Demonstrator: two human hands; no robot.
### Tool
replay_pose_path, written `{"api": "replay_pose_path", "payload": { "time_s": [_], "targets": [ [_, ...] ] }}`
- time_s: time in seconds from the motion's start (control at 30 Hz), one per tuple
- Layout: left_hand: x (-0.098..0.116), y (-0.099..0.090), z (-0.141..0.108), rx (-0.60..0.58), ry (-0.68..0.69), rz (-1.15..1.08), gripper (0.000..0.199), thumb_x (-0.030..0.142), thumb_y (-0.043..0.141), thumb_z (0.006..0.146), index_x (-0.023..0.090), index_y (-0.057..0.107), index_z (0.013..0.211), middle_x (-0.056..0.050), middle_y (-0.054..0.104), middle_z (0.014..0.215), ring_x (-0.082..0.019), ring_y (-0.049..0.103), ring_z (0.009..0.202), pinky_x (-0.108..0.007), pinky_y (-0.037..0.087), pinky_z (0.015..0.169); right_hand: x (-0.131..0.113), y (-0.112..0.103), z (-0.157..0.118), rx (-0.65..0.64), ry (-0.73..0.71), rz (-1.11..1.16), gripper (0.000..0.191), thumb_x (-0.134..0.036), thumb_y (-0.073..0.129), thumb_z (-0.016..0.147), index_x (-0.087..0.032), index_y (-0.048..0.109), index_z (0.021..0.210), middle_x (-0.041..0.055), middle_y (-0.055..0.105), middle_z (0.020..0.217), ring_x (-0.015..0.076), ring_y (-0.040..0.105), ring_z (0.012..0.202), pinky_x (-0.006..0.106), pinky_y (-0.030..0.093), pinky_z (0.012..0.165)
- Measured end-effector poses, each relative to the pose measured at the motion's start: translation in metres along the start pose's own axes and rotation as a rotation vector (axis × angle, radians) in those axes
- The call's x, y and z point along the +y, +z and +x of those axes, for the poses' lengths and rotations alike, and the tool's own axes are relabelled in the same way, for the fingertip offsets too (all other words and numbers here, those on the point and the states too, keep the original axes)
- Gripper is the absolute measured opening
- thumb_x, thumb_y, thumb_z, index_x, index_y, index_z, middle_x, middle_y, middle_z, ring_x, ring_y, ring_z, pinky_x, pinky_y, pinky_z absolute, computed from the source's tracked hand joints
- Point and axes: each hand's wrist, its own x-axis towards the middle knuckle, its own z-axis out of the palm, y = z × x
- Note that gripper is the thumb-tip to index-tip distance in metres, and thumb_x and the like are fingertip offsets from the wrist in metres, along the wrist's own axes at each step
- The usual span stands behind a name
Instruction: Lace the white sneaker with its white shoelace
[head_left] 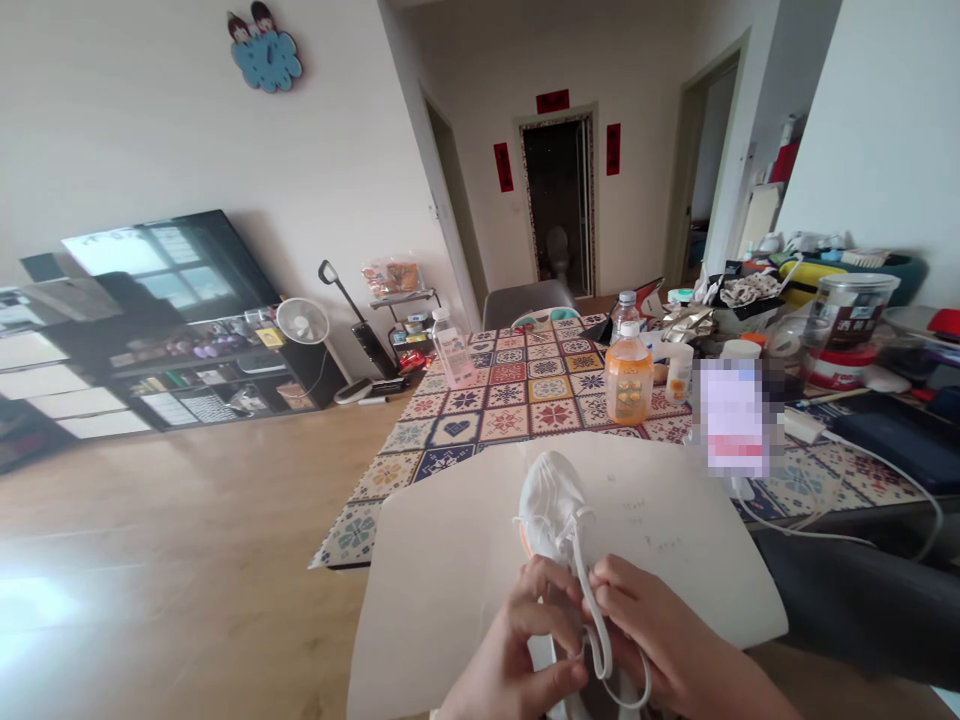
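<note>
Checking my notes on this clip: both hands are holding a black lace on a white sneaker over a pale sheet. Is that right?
Not quite: the lace is white, not black, as the head view shows. The rest stands: the left hand and right hand hold it on the white sneaker over the pale sheet.

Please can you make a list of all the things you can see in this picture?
white sneaker: one, white, above paper sheet
shoelace: one, white, threaded through sneaker
paper sheet: one, cream, under sneaker
tablecloth: one, multicoloured, beyond paper sheet
juice bottle: one, orange, on tablecloth
plastic bottle: one, pale pink, on tablecloth
standing fan: one, white, by shelves
wall clock: one, blue, on wall
left grip: one, on shoelace
right grip: one, on shoelace
</note>
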Motion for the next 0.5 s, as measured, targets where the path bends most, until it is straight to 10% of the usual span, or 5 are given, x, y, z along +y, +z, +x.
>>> {"api": "replay_pose_path", "payload": {
  "time_s": [0.37,0.5],
  "targets": [
    [0.012,-0.003,-0.012,0.043,0.007,-0.287,0.069,0.073,0.071,0.072,0.019,0.046,0.038,-0.006,0.050,0.069,-0.023,0.058,0.076,-0.037,0.048,0.075,-0.010,-0.021,-0.009,0.013,-0.159,0.477,0.027,-0.045,0.047,0.107,-0.027,0.063,0.094,0.0032,0.061,0.093,0.0205,0.061,0.094,0.032,0.050,0.083],
    [0.018,-0.002,-0.026,0.172,-0.020,-0.332,0.081,0.073,0.071,0.073,0.017,0.027,0.032,-0.005,0.043,0.049,-0.021,0.053,0.062,-0.035,0.043,0.062,-0.026,-0.030,-0.017,0.146,-0.013,0.611,0.028,-0.044,0.051,0.105,-0.028,0.064,0.086,0.0029,0.061,0.084,0.0218,0.061,0.084,0.033,0.050,0.074]
  ]
}}
